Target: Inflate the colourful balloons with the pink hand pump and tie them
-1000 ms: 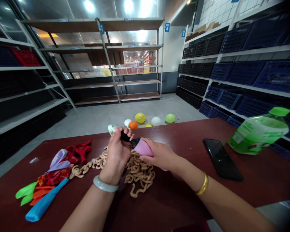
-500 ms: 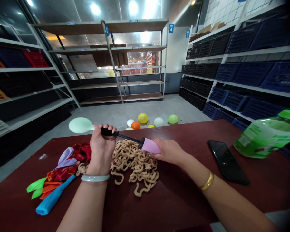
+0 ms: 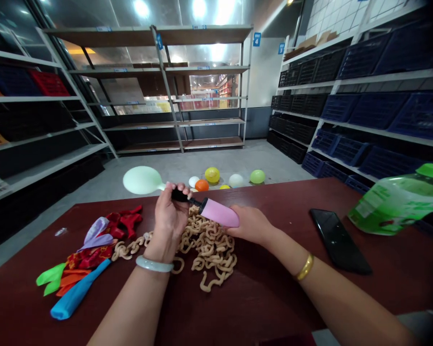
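Pink-and-black plastic hand pump (image 3: 219, 213) above the table (image 3: 274, 298), gripped at both ends. Long axis crosses between the hands, slanting in view from upper left to lower right. A short length of black rod shows between handle and pink barrel.

Inflated mint-green rubber balloon (image 3: 142, 180) beyond the pump's left end, its long axis nearly in line with the pump's. Left hand (image 3: 171, 211) much the nearer: fingers curled round the black handle, balloon neck running to them. Join itself hidden by the fingers; cannot tell how neck meets pump.

Right hand (image 3: 250, 225) wraps the barrel's right end, well apart from the balloon. My judgement: any stroke turns on this shared line, hands closing or parting along it.

Under the pump: heaped tan, curly, knobbly strand (image 3: 212, 245). Left of the pump, on the table: flat blue rubber balloon (image 3: 79, 290), among limp red, lilac, orange and green ones. Right of the pump: black slab phone (image 3: 341, 240), then green-capped clear plastic bottle (image 3: 397, 202) of green liquid. Beyond the pump, on the floor: round yellow balloon (image 3: 212, 175), others near it.
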